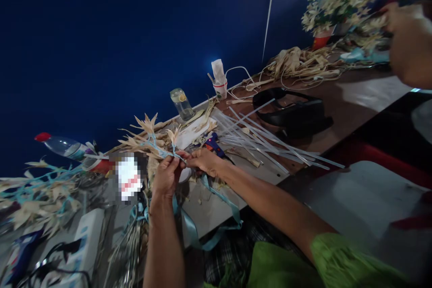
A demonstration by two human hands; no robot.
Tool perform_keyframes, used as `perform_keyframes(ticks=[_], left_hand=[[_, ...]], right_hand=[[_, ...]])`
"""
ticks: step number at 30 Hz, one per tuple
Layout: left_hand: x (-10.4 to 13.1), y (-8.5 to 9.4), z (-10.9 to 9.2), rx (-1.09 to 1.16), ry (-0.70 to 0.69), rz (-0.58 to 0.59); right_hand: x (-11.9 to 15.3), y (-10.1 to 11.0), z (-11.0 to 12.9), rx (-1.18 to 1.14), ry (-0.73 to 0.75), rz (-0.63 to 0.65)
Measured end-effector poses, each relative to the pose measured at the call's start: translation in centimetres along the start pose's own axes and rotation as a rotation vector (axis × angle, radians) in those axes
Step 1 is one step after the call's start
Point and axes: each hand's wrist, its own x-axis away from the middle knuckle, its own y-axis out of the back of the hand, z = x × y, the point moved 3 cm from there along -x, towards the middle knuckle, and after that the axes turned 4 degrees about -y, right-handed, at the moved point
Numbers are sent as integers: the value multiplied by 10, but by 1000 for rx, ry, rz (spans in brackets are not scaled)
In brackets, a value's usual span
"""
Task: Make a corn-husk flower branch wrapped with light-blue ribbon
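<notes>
Quite pale, spiky, blue-stemmed flower (173, 136)

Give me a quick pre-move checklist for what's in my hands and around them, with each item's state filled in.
1. Left hand gripping the blue-wrapped stem: ok, fingertips pinch it.
2. Right hand on stem or ribbon: cannot tell; its fingertips are closed beside the left hand's, the detail too small.
3. Light-blue ribbon clear of the table edge: not ok, a loop hangs past it.
4. Translucent glue sticks gathered: not ok, they lie scattered.
5. Blue glue gun hot: cannot tell; it lies just behind the right hand.
</notes>
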Motion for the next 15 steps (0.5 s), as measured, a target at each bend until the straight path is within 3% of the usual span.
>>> perform_keyframes(ticks=[3, 8, 12, 15], left_hand=[[-3, 3, 2, -25, -31, -44], [-10, 7, 14, -67, -54, -156], [-10, 2, 18, -32, -4, -142], [-6, 0, 16, 45, 36, -119]], right_hand=[[2, 0, 2, -9, -37, 6], [-2, 2, 1, 195, 64, -62], [-2, 3, 0, 356, 179, -78], [-1, 2, 0, 336, 215, -49]])
